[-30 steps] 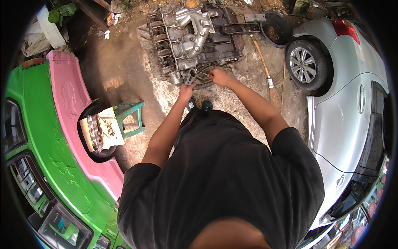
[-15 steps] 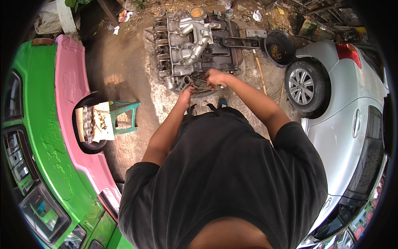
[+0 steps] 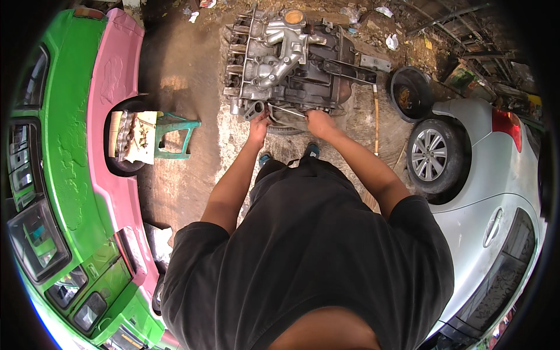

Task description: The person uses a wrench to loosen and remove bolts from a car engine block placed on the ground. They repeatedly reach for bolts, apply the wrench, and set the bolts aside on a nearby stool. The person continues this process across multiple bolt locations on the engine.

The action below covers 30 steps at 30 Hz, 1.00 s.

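Left hand [image 3: 258,128] grips a metal part [image 3: 254,109] at the engine [image 3: 284,65], attachment unclear; right hand [image 3: 321,125] clasps a thin rod [image 3: 288,111]. Apparent step: working the rod; next move calls for steadiness.

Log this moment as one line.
left hand: at ring-ended metal part | right hand: gripping thin rod | engine: ahead of both hands

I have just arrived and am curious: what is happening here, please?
A person is working at an engine. The right hand grips a thin metal rod reaching toward the left hand, which is at a grey fitting on the engine's near left corner; whether it grips anything is unclear.
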Each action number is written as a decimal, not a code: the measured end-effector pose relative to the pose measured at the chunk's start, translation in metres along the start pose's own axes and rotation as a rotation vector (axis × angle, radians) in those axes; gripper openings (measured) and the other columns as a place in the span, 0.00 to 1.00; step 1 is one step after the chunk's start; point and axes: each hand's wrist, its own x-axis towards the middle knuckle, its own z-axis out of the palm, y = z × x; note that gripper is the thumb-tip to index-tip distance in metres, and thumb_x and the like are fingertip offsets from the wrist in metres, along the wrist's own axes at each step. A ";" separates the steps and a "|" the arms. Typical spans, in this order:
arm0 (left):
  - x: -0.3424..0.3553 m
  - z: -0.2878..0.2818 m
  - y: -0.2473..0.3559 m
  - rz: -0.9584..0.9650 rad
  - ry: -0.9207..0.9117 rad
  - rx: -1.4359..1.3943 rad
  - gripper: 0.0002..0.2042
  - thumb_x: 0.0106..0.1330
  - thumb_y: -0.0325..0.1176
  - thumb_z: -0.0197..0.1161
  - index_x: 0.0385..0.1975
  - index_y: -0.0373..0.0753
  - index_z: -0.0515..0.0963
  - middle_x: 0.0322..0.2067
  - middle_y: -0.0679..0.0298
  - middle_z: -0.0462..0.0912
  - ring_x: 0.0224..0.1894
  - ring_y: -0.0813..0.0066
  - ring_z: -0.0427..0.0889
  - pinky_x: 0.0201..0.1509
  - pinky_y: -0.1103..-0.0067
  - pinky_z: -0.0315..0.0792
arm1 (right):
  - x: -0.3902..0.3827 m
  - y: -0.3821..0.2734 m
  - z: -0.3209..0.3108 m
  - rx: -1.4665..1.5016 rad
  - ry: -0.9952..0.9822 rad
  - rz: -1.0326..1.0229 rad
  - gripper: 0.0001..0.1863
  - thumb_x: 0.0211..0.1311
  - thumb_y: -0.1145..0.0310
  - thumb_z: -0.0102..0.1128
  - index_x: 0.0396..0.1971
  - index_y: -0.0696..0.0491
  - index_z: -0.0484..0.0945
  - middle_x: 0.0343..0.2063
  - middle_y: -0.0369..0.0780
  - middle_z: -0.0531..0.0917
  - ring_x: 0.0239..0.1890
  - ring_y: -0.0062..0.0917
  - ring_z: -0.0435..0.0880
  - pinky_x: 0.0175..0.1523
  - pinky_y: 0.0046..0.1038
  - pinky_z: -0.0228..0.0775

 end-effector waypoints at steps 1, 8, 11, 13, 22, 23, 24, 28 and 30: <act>0.001 -0.007 -0.001 -0.007 -0.005 0.067 0.31 0.54 0.21 0.46 0.63 0.27 0.61 0.62 0.55 0.67 0.61 0.67 0.68 0.54 0.81 0.65 | -0.001 0.002 0.011 0.034 0.017 0.088 0.15 0.63 0.64 0.51 0.38 0.59 0.80 0.37 0.54 0.82 0.43 0.48 0.80 0.48 0.45 0.73; -0.031 -0.086 0.003 0.110 0.042 0.433 0.31 0.54 0.21 0.46 0.64 0.29 0.60 0.61 0.51 0.68 0.63 0.61 0.68 0.64 0.75 0.62 | 0.024 0.018 0.105 0.363 0.012 0.331 0.17 0.71 0.60 0.43 0.46 0.55 0.75 0.35 0.50 0.82 0.35 0.42 0.83 0.43 0.43 0.74; -0.063 -0.127 0.005 0.158 0.030 0.532 0.31 0.55 0.22 0.47 0.64 0.33 0.62 0.62 0.52 0.68 0.63 0.61 0.69 0.66 0.73 0.61 | 0.040 0.006 0.162 0.732 0.018 0.421 0.17 0.73 0.57 0.41 0.46 0.55 0.73 0.32 0.44 0.81 0.20 0.31 0.80 0.31 0.37 0.73; -0.080 -0.151 0.005 0.127 0.046 0.539 0.31 0.55 0.21 0.47 0.64 0.32 0.62 0.63 0.52 0.67 0.63 0.61 0.69 0.67 0.73 0.61 | 0.052 -0.006 0.194 0.985 0.014 0.427 0.17 0.74 0.57 0.40 0.46 0.54 0.72 0.31 0.40 0.80 0.20 0.27 0.79 0.28 0.34 0.73; -0.117 -0.203 0.015 0.077 -0.005 0.636 0.32 0.54 0.21 0.47 0.65 0.35 0.63 0.64 0.54 0.66 0.63 0.60 0.68 0.65 0.71 0.63 | 0.053 -0.067 0.259 1.703 0.186 0.432 0.10 0.73 0.62 0.44 0.37 0.52 0.72 0.29 0.35 0.75 0.26 0.24 0.78 0.32 0.30 0.69; -0.114 -0.201 0.015 0.070 -0.024 0.606 0.32 0.54 0.21 0.47 0.64 0.35 0.63 0.63 0.54 0.66 0.63 0.60 0.68 0.64 0.71 0.63 | 0.043 -0.064 0.254 1.477 0.262 0.266 0.11 0.72 0.62 0.45 0.36 0.53 0.73 0.25 0.35 0.74 0.28 0.26 0.78 0.35 0.31 0.67; -0.111 -0.197 0.015 0.090 -0.050 0.623 0.31 0.54 0.21 0.47 0.64 0.35 0.63 0.63 0.54 0.67 0.63 0.60 0.68 0.64 0.71 0.63 | 0.030 -0.059 0.247 1.318 0.273 0.249 0.11 0.71 0.62 0.46 0.36 0.54 0.73 0.25 0.36 0.75 0.29 0.27 0.79 0.35 0.32 0.67; -0.081 -0.166 0.008 0.102 -0.171 0.543 0.30 0.56 0.21 0.48 0.64 0.34 0.62 0.62 0.55 0.68 0.63 0.61 0.69 0.64 0.71 0.64 | -0.025 -0.032 0.190 0.750 0.354 0.268 0.11 0.68 0.64 0.49 0.39 0.57 0.75 0.28 0.45 0.81 0.35 0.35 0.82 0.39 0.34 0.69; -0.065 -0.143 0.005 0.061 -0.228 0.462 0.29 0.58 0.22 0.48 0.64 0.33 0.62 0.61 0.55 0.69 0.63 0.61 0.69 0.64 0.72 0.64 | -0.050 -0.021 0.147 0.541 0.410 0.201 0.12 0.65 0.65 0.52 0.41 0.56 0.77 0.34 0.48 0.82 0.36 0.41 0.82 0.40 0.38 0.72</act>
